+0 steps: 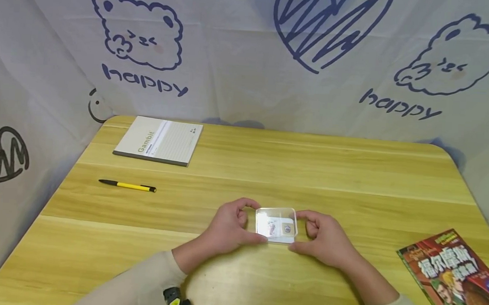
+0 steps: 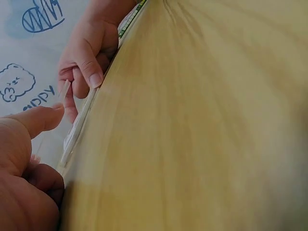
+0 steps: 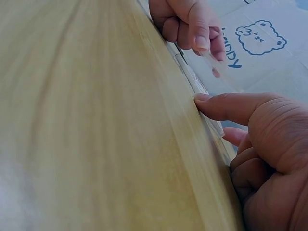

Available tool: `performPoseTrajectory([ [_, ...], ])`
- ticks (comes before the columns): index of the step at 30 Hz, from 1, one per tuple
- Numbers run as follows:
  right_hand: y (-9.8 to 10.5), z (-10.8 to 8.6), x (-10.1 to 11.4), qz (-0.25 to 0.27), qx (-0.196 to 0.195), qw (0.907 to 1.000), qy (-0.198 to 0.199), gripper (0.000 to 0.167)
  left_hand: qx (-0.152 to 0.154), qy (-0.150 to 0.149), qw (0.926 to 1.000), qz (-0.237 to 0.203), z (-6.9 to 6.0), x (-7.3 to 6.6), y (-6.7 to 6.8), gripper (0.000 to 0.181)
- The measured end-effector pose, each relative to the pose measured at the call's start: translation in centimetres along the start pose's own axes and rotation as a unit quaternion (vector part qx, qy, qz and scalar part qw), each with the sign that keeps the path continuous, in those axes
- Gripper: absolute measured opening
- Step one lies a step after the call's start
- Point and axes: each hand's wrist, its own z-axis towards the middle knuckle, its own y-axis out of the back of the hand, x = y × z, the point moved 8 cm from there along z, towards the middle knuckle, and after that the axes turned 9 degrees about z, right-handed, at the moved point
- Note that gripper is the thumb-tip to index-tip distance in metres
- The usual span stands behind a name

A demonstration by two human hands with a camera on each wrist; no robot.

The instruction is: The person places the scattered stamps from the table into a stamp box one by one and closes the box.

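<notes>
A clear plastic lid [image 1: 276,213] is held tilted over a shallow clear case [image 1: 280,240] on the table; a small printed piece [image 1: 288,229] shows through it. My left hand [image 1: 233,228] pinches the lid's left side between thumb and forefinger. On the other side my right hand [image 1: 326,239] has its forefinger at the lid's upper right corner and its thumb at the case's lower right. In the right wrist view, the right thumb [image 3: 226,106] touches the case edge low on the table, while the left fingers [image 3: 199,29] hold the lid raised.
A notebook [image 1: 162,141] lies at the back left, with a yellow and black pen [image 1: 130,185] in front of it. A colourful book [image 1: 449,274] is at the right edge. White cloth with drawings [image 1: 232,69] hangs behind the wooden table [image 1: 330,171].
</notes>
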Motion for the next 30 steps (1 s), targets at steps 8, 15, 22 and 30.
performPoseTrajectory([
  [8,0.08,-0.12,-0.07,0.005,0.001,1.0000,0.001,0.068,0.010,0.009,0.9996,0.024,0.11,-0.04,-0.45,0.063],
  [15,0.11,-0.18,-0.05,0.003,0.002,1.0000,0.001,0.067,0.019,0.009,0.9988,0.045,0.12,0.02,-0.70,0.064],
  [22,0.13,-0.10,-0.30,0.002,0.000,0.9999,-0.010,0.067,0.023,0.009,0.9971,0.072,0.21,-0.03,-0.80,0.064],
  [30,0.06,0.03,-0.45,-0.005,0.000,0.9999,-0.009,0.067,0.032,0.006,0.9943,0.102,0.35,-0.16,-0.80,0.064],
])
